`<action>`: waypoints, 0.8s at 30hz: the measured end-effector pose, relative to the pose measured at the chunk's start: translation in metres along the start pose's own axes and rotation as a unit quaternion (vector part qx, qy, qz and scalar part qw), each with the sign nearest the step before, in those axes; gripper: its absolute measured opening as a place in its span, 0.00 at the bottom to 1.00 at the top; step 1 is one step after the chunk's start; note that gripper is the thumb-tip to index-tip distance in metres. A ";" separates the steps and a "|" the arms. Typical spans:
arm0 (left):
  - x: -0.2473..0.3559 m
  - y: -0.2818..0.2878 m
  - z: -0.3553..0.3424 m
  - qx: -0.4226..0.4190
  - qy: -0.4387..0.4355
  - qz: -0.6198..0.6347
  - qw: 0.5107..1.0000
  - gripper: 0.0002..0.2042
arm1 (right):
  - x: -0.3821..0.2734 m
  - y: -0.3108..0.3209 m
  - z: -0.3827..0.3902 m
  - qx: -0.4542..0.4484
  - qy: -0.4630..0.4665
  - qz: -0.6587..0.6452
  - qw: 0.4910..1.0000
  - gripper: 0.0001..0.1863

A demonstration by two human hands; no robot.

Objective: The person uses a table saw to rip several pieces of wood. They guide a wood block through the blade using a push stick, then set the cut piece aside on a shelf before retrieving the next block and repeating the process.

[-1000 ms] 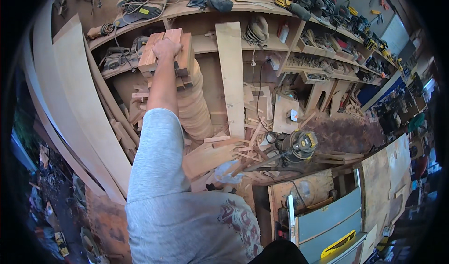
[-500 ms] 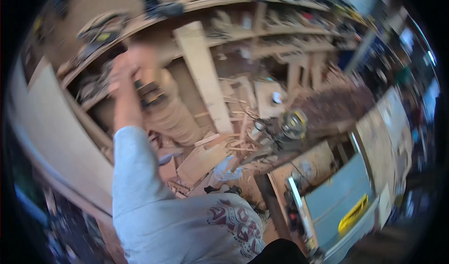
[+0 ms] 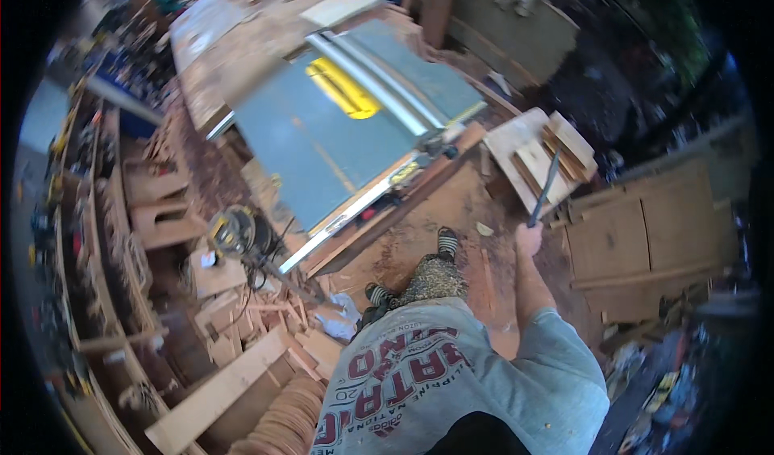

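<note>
My right hand, at the right of centre, is closed around a long dark bar that angles up and away from me. The bar's far part lies over several short brown wood strips on a pale board; whether it touches them I cannot tell. My left hand is out of view. Left of the bar stands a table saw with a blue-grey top, a silver rail and a yellow insert.
Shelves of tools curve down the left. A vacuum-like machine stands among wood offcuts beside the saw. A stack of round wooden pieces is at bottom left. Brown panels lie at the right.
The view has swung round from the shelves to the saw. My left hand, earlier on stacked wood blocks, has left view. My right hand has appeared, gripping the dark bar.
</note>
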State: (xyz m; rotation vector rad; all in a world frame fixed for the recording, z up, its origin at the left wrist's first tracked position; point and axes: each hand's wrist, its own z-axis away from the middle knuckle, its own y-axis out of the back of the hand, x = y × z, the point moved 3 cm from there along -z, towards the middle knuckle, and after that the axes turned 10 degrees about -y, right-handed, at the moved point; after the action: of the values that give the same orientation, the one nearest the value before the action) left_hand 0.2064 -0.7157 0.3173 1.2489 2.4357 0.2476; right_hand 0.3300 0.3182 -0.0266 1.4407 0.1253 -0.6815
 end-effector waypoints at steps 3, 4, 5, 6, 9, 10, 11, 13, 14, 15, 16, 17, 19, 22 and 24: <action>0.140 -0.056 0.054 -0.117 -0.010 0.204 0.972 0.19 | 0.055 -0.016 -0.038 -0.002 -0.083 0.011 0.996 0.28; 0.196 -0.063 0.081 -0.172 -0.011 0.268 0.948 0.18 | 0.069 -0.020 -0.054 -0.020 -0.108 0.014 0.994 0.28; 0.251 -0.063 0.109 -0.227 -0.019 0.321 0.919 0.17 | 0.078 -0.022 -0.074 -0.017 -0.122 0.012 0.992 0.28; 0.300 -0.053 0.139 -0.292 -0.031 0.354 0.888 0.16 | 0.085 -0.024 -0.096 -0.024 -0.131 0.011 0.991 0.29; 0.444 0.005 0.242 -0.597 -0.110 0.344 0.716 0.13 | 0.092 -0.032 -0.191 -0.035 -0.144 -0.017 0.989 0.29; 0.480 0.032 0.265 -0.667 -0.140 0.395 0.616 0.13 | 0.088 -0.039 -0.232 -0.040 -0.127 -0.044 0.990 0.29; 0.514 0.061 0.287 -0.727 -0.165 0.435 0.505 0.13 | 0.084 -0.051 -0.275 -0.045 -0.144 -0.039 0.988 0.29; 0.567 0.107 0.315 -0.753 -0.142 0.443 0.465 0.13 | 0.071 -0.077 -0.359 0.042 -0.103 -0.133 0.985 0.23; 0.592 0.128 0.326 -0.776 -0.114 0.455 0.423 0.12 | 0.063 -0.094 -0.404 0.005 -0.090 -0.263 0.961 0.21; 0.618 0.144 0.336 -0.777 -0.116 0.449 0.426 0.12 | 0.054 -0.113 -0.448 -0.034 -0.136 -0.361 0.922 0.19; 0.638 0.157 0.343 -0.794 -0.062 0.450 0.404 0.16 | 0.045 -0.125 -0.483 -0.039 -0.100 -0.371 0.923 0.19; 0.655 0.168 0.348 -0.807 -0.006 0.450 0.384 0.20 | 0.042 -0.137 -0.516 -0.009 -0.163 -0.434 0.886 0.16; 0.688 0.177 0.363 -0.868 0.116 0.327 0.356 0.41 | 0.028 -0.170 -0.570 0.015 -0.231 -0.489 0.841 0.14; 0.771 0.160 0.395 -0.722 0.449 0.380 0.365 0.45 | 0.023 -0.189 -0.640 0.062 -0.251 -0.441 0.860 0.16; 0.827 0.135 0.421 -0.614 0.604 0.411 0.300 0.44 | 0.017 -0.185 -0.673 0.104 -0.096 -0.448 0.883 0.24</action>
State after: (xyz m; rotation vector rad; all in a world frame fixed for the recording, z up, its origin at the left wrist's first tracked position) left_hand 0.0472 0.0245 -0.2369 1.1753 0.5218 3.3667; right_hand 0.4640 0.9453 -0.3017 1.4768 0.6039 -1.6321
